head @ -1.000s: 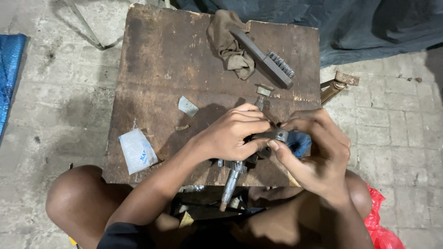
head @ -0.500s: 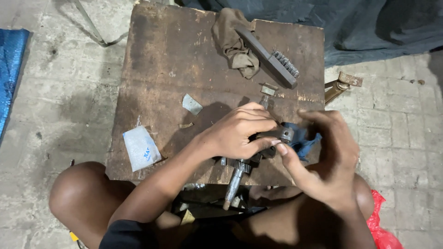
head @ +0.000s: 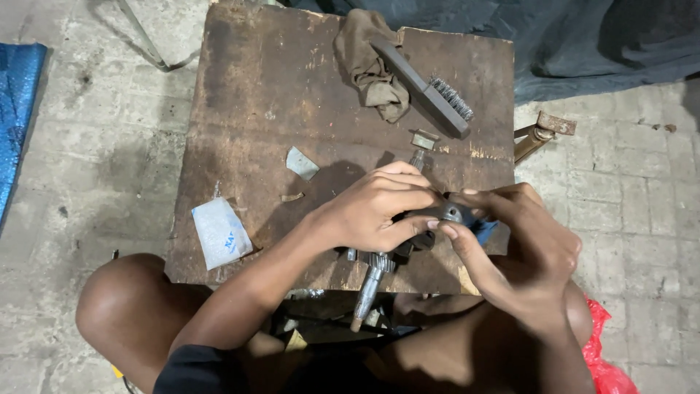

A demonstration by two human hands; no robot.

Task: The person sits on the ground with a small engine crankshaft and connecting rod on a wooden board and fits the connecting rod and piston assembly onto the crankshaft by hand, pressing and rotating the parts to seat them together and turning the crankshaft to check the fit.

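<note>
- A brush (head: pixel 426 87) with a dark handle and wire bristles lies at 12 o'clock from the hands, running from upper left to lower right, its handle end resting on a crumpled brown rag (head: pixel 368 66).
- A small metal bracket (head: pixel 424 138) sits just past the left fingertips at 12 o'clock; a grey scrap (head: pixel 301 163) lies at 10 o'clock, and a small white packet (head: pixel 221 233) at 9 o'clock near the surface's left edge.
- Nothing lies between the hands and these items; the hands themselves hide most of the part (head: pixel 437 217) they hold.
- The surface (head: pixel 270 95) is a worn, stained brown board, set low on a floor (head: pixel 87 153) of pale, dirty paving bricks.
- A blue sheet (head: pixel 18 95) lies at far 9 o'clock, dark cloth (head: pixel 605 51) at 1 o'clock, a rusty metal piece (head: pixel 539 135) at 2 o'clock off the surface, and red plastic (head: pixel 609 357) at 5 o'clock.
- The person sits at the near edge, bare knees either side.
- The left hand (head: pixel 375 208) is closed around the dark metal part over the near right of the surface; the right hand (head: pixel 521 241) pinches its right end with fingertips.
- A splined shaft (head: pixel 370 281) runs from under the left hand toward 7 o'clock, its tip past the near edge; its long axis is steeply tilted, almost toward the person.
</note>
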